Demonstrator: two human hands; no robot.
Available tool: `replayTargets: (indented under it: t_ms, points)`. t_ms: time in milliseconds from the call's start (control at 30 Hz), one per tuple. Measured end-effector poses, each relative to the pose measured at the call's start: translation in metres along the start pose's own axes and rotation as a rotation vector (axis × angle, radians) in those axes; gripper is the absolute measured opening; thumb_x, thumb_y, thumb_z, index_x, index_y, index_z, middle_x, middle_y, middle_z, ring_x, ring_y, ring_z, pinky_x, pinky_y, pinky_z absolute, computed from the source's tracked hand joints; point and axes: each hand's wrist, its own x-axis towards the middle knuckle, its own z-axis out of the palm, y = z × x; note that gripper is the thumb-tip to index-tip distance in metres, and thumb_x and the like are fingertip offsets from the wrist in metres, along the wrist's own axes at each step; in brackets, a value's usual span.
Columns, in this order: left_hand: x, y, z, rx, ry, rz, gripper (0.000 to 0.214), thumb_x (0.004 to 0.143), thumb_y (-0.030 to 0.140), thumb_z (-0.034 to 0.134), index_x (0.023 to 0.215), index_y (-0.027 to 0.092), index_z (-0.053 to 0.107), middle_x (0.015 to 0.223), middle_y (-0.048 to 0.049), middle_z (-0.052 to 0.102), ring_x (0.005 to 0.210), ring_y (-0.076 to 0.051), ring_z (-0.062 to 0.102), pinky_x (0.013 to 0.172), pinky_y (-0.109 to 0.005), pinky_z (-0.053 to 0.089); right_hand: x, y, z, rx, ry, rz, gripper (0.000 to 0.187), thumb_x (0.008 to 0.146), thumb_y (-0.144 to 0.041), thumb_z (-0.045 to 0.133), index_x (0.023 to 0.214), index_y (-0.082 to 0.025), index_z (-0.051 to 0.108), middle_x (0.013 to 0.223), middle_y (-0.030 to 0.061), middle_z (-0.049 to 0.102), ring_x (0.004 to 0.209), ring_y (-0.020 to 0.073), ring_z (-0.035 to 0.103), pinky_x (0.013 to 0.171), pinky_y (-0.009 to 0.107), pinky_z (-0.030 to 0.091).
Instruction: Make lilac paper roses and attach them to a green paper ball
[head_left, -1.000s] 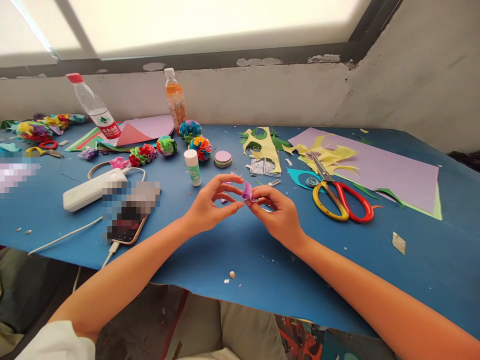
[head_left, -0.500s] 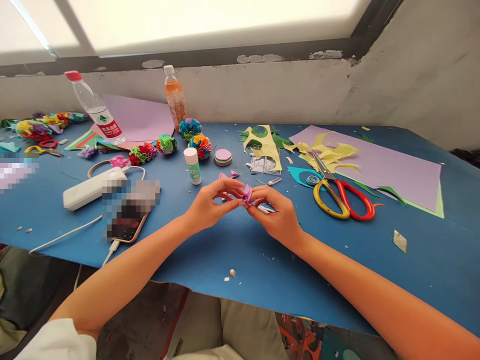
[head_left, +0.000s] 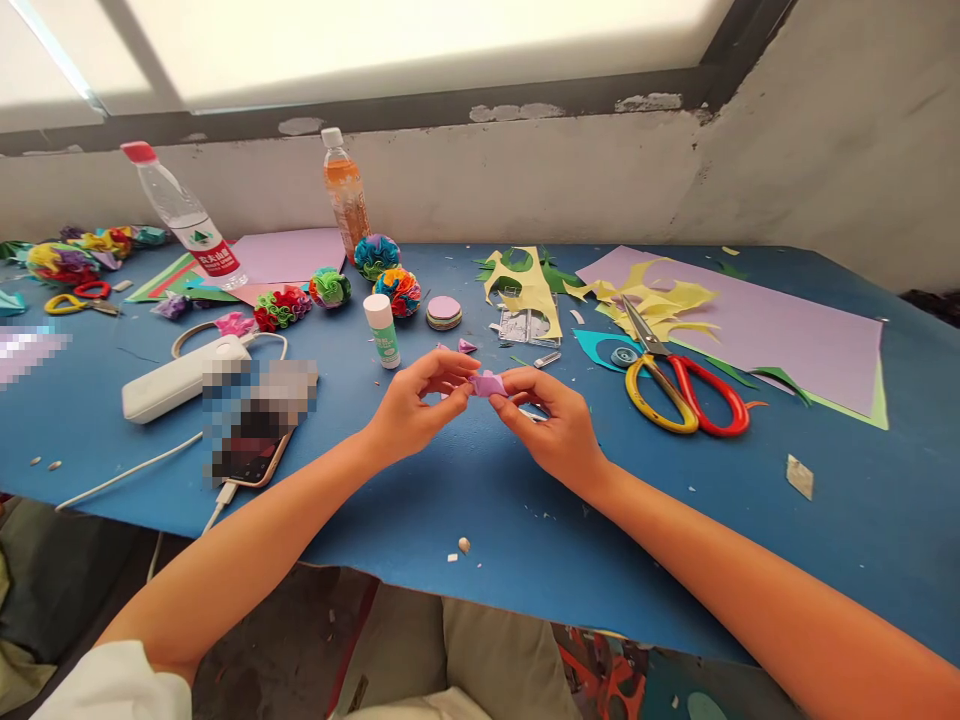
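A small folded purple paper piece (head_left: 487,383) is pinched between both hands above the blue table (head_left: 465,490). My left hand (head_left: 420,400) grips its left side with thumb and fingertips. My right hand (head_left: 555,420) pinches its right side. Just behind the hands lie two small purple folded bits (head_left: 466,346), a white glue stick (head_left: 383,330) standing upright, and a stack of paper circles (head_left: 444,312).
Red and yellow scissors (head_left: 675,385) lie right of my hands, on teal and yellow scraps beside a large purple sheet (head_left: 780,335). Colourful paper balls (head_left: 397,290), two bottles (head_left: 341,195), a white power bank (head_left: 176,375) and a phone (head_left: 251,450) sit left. Another pair of scissors (head_left: 71,297) lies far left.
The purple piece went from standing curled between the fingertips to lying flatter, with both hands pinching it closer together. The view shifted slightly.
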Motion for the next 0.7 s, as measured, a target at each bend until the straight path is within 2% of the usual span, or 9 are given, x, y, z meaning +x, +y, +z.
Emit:
replayTargets:
  t_ms: [233, 333, 467, 533, 600, 700]
  points:
    - [-0.0023, 0.0004, -0.0020, 0.117, -0.104, 0.143, 0.021, 0.079, 0.021, 0.067, 0.099, 0.018, 0.063, 0.094, -0.0042, 0.072, 0.087, -0.013, 0.067, 0.076, -0.024, 0.056, -0.0011, 0.0057, -0.0010, -0.086, 0.038, -0.155, 0.004, 0.084, -0.027, 0.063, 0.082, -0.024, 0.060, 0.084, 0.0009, 0.067, 0.069, 0.0122, 0.060, 0.059, 0.026, 0.050]
    - [-0.0024, 0.0016, -0.0016, 0.136, -0.105, 0.179, 0.021, 0.077, 0.022, 0.070, 0.097, 0.017, 0.064, 0.093, -0.0044, 0.072, 0.086, -0.013, 0.067, 0.076, -0.024, 0.056, -0.0016, 0.0066, -0.0020, -0.117, 0.024, -0.214, 0.001, 0.085, -0.024, 0.060, 0.085, -0.024, 0.060, 0.086, 0.0015, 0.067, 0.070, 0.0122, 0.061, 0.060, 0.026, 0.051]
    - [-0.0018, 0.0008, -0.0006, 0.109, -0.082, 0.143, 0.022, 0.076, 0.022, 0.070, 0.097, 0.018, 0.064, 0.092, -0.0043, 0.071, 0.086, -0.013, 0.066, 0.073, -0.023, 0.055, -0.0030, 0.0056, -0.0015, -0.144, -0.015, -0.237, 0.007, 0.087, -0.022, 0.057, 0.091, -0.025, 0.061, 0.091, 0.0025, 0.068, 0.076, 0.0136, 0.063, 0.065, 0.028, 0.053]
    - [-0.0014, -0.0002, -0.0005, 0.093, -0.062, 0.106, 0.021, 0.078, 0.023, 0.068, 0.098, 0.018, 0.064, 0.092, -0.0041, 0.071, 0.085, -0.013, 0.066, 0.071, -0.023, 0.055, -0.0029, 0.0044, -0.0009, -0.147, -0.011, -0.230, 0.006, 0.086, -0.022, 0.058, 0.091, -0.025, 0.060, 0.089, 0.0019, 0.068, 0.072, 0.0127, 0.062, 0.063, 0.027, 0.052]
    - [-0.0010, -0.0010, -0.0008, 0.082, -0.036, 0.076, 0.020, 0.080, 0.025, 0.066, 0.098, 0.019, 0.064, 0.091, -0.0038, 0.070, 0.084, -0.013, 0.066, 0.070, -0.022, 0.055, -0.0017, 0.0030, -0.0007, -0.153, 0.054, -0.218, 0.007, 0.085, -0.023, 0.061, 0.092, -0.025, 0.059, 0.090, 0.0022, 0.066, 0.070, 0.0120, 0.060, 0.060, 0.027, 0.051]
    - [-0.0007, -0.0016, -0.0013, 0.071, -0.011, 0.048, 0.019, 0.082, 0.026, 0.065, 0.099, 0.019, 0.064, 0.092, -0.0040, 0.069, 0.085, -0.012, 0.066, 0.070, -0.021, 0.054, 0.0009, 0.0009, -0.0016, -0.154, 0.156, -0.157, 0.019, 0.082, -0.027, 0.063, 0.100, -0.024, 0.058, 0.104, 0.0061, 0.063, 0.087, 0.0162, 0.061, 0.067, 0.030, 0.052]
